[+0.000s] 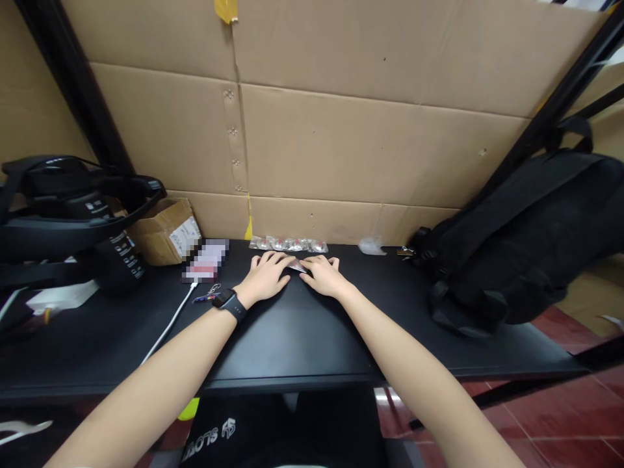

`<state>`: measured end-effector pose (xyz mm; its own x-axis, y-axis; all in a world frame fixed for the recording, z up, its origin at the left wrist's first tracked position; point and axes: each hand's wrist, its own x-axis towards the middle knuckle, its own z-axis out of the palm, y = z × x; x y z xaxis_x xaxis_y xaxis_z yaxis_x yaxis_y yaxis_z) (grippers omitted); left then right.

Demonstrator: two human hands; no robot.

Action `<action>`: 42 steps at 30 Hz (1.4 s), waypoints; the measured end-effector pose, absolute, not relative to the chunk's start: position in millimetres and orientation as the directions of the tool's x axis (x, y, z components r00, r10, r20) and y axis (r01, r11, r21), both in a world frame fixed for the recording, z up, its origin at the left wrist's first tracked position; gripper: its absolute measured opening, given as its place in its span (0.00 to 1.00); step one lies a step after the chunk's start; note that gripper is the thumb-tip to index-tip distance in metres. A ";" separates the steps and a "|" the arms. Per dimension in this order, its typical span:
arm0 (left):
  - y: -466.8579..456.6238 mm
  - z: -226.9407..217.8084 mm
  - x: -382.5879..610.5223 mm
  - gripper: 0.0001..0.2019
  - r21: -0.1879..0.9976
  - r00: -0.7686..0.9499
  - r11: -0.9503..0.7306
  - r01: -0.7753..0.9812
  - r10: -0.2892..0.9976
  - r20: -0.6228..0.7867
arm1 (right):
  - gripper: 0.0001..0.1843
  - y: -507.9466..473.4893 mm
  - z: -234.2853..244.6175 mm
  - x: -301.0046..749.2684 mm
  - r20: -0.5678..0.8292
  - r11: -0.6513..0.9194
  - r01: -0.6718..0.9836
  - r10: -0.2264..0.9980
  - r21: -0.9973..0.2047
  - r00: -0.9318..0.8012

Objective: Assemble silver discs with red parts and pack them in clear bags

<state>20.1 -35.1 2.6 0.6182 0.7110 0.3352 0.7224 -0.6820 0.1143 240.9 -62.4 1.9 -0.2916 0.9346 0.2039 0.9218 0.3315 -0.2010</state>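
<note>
My left hand (266, 275) and my right hand (324, 275) meet over the middle of the black table. Between their fingertips is a small shiny plastic packet (296, 265), with the left fingers on its left side and the right fingers on its right. Most of the packet is hidden under the fingers, and its contents cannot be made out. Just behind the hands, a row of clear plastic packets (288, 244) with silvery and red items lies along the cardboard wall.
A crumpled clear plastic bag (372, 246) lies at the back right. The black backpack (531, 240) bounds the right side. Leftward are a phone (207, 260) on a white cable (170, 322), a keychain (208, 295), a cardboard box (166, 234) and a black bottle (117, 257).
</note>
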 end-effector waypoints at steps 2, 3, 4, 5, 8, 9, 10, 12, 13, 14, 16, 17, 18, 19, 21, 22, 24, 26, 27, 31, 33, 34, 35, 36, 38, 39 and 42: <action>-34.4 2.7 20.6 0.24 0.122 0.620 -0.686 0.717 0.708 0.338 | 0.22 -61.9 2.8 241.7 0.200 0.322 0.927 0.938 -0.192 -0.284; -34.1 3.0 20.8 0.23 0.126 0.622 -0.689 0.714 0.706 0.338 | 0.22 -61.8 3.9 242.4 0.188 0.320 0.926 0.940 -0.199 -0.284; -33.6 3.6 20.8 0.22 0.131 0.621 -0.690 0.712 0.706 0.341 | 0.22 -62.0 5.6 243.5 0.169 0.321 0.923 0.943 -0.214 -0.288; -33.1 4.3 20.7 0.22 0.138 0.617 -0.689 0.711 0.707 0.346 | 0.22 -62.4 7.8 244.9 0.147 0.325 0.916 0.944 -0.234 -0.297; -31.0 6.7 20.3 0.22 0.186 0.601 -0.688 0.702 0.711 0.364 | 0.21 -64.9 17.1 250.7 0.079 0.348 0.887 0.937 -0.303 -0.341; -30.3 7.5 20.3 0.22 0.211 0.593 -0.686 0.696 0.716 0.369 | 0.21 -65.8 20.2 252.8 0.063 0.351 0.878 0.935 -0.326 -0.350; -29.6 8.1 20.4 0.23 0.240 0.581 -0.680 0.693 0.724 0.372 | 0.21 -66.4 22.8 254.6 0.052 0.344 0.871 0.936 -0.349 -0.349; -28.5 8.9 21.0 0.24 0.302 0.544 -0.652 0.696 0.753 0.372 | 0.20 -66.5 25.8 257.4 0.055 0.311 0.867 0.947 -0.389 -0.315; -28.1 9.1 21.4 0.24 0.330 0.523 -0.634 0.700 0.769 0.367 | 0.21 -65.9 25.9 258.2 0.071 0.291 0.869 0.955 -0.401 -0.287; -27.9 9.3 21.9 0.25 0.352 0.508 -0.618 0.703 0.783 0.359 | 0.21 -64.9 25.1 258.6 0.092 0.273 0.871 0.962 -0.408 -0.259; -27.9 9.5 22.6 0.26 0.378 0.491 -0.596 0.709 0.801 0.342 | 0.20 -62.8 21.5 258.6 0.132 0.248 0.878 0.968 -0.410 -0.212; -28.1 9.6 22.8 0.26 0.379 0.489 -0.591 0.712 0.805 0.335 | 0.17 -62.0 19.2 258.3 0.149 0.238 0.883 0.970 -0.404 -0.193; -28.2 9.7 22.9 0.26 0.376 0.487 -0.587 0.717 0.808 0.332 | 0.14 -61.5 16.9 257.9 0.166 0.225 0.890 0.971 -0.396 -0.171; -28.4 9.9 22.8 0.26 0.366 0.485 -0.584 0.724 0.809 0.331 | 0.11 -61.4 14.8 257.5 0.186 0.211 0.898 0.971 -0.387 -0.148; -28.7 10.3 22.3 0.25 0.331 0.487 -0.586 0.739 0.805 0.339 | 0.14 -62.4 12.3 256.9 0.233 0.213 0.905 0.963 -0.369 -0.132; -28.8 10.6 22.0 0.25 0.308 0.488 -0.589 0.747 0.801 0.346 | 0.19 -63.2 11.9 256.7 0.254 0.238 0.901 0.956 -0.362 -0.150; -28.6 11.3 21.0 0.25 0.268 0.482 -0.585 0.765 0.797 0.363 | 0.28 -65.1 12.5 256.6 0.283 0.311 0.886 0.934 -0.343 -0.219; -27.9 11.8 20.0 0.25 0.251 0.465 -0.569 0.783 0.804 0.371 | 0.35 -66.8 13.7 256.1 0.308 0.356 0.879 0.915 -0.318 -0.260; -27.4 11.9 19.4 0.25 0.249 0.457 -0.561 0.790 0.809 0.371 | 0.37 -67.4 14.1 255.5 0.321 0.360 0.881 0.911 -0.307 -0.260; -25.1 10.6 18.8 0.22 0.222 0.463 -0.557 0.800 0.810 0.361 | 0.26 -69.3 12.1 248.9 0.284 0.409 0.872 0.899 -0.269 -0.334; -24.6 9.3 20.1 0.20 0.196 0.474 -0.562 0.803 0.803 0.360 | 0.21 -70.2 10.0 244.0 0.223 0.441 0.865 0.892 -0.239 -0.393; -24.6 8.5 21.2 0.19 0.179 0.480 -0.565 0.805 0.799 0.362 | 0.20 -70.6 9.4 241.6 0.198 0.448 0.865 0.891 -0.226 -0.409; -24.7 7.7 22.5 0.17 0.158 0.489 -0.570 0.806 0.792 0.366 | 0.19 -71.1 9.2 239.5 0.179 0.447 0.869 0.892 -0.214 -0.415; -25.0 6.8 24.0 0.16 0.133 0.500 -0.578 0.805 0.782 0.373 | 0.19 -71.6 9.7 238.0 0.165 0.442 0.874 0.895 -0.203 -0.414; -25.9 4.8 27.1 0.13 0.081 0.530 -0.602 0.795 0.753 0.390 | 0.19 -72.6 12.2 236.8 0.144 0.411 0.894 0.910 -0.177 -0.390; -26.4 3.8 28.5 0.12 0.057 0.547 -0.615 0.786 0.737 0.397 | 0.19 -73.0 14.1 237.2 0.135 0.385 0.909 0.921 -0.159 -0.367; -28.1 1.3 31.3 0.15 0.012 0.590 -0.651 0.759 0.697 0.408 | 0.19 -73.2 19.4 241.5 0.105 0.275 0.957 0.958 -0.094 -0.265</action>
